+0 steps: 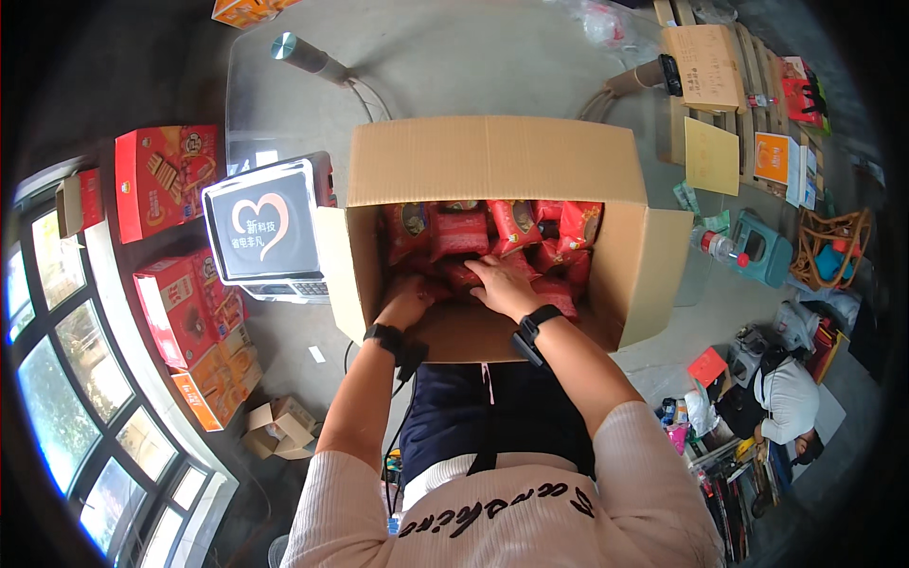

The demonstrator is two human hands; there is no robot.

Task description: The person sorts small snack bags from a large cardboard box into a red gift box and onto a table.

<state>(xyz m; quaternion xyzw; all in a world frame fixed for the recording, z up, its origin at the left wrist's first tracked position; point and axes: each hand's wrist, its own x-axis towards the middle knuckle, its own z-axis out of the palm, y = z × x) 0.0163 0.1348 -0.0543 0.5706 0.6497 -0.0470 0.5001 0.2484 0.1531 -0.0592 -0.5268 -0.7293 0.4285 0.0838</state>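
Note:
An open cardboard box point(492, 156) stands in front of me with its flaps spread. Inside lie several red snack packets point(514, 225), some upright along the far wall and others loose in the middle. My right hand point(507, 286) reaches in over the near edge, fingers apart and resting on the packets. Down by the box's left side is my left hand point(407, 300), its fingertips hidden in shadow among red packets, so its grip does not show. Black bands are on both wrists.
The box rests on a glass table point(454, 71). Left of it stands a weighing scale point(265, 222). Red cartons point(166, 180) line the left wall. A teal plastic container point(757, 248) and a bottle point(717, 248) are at right. Another person point(786, 398) is at lower right.

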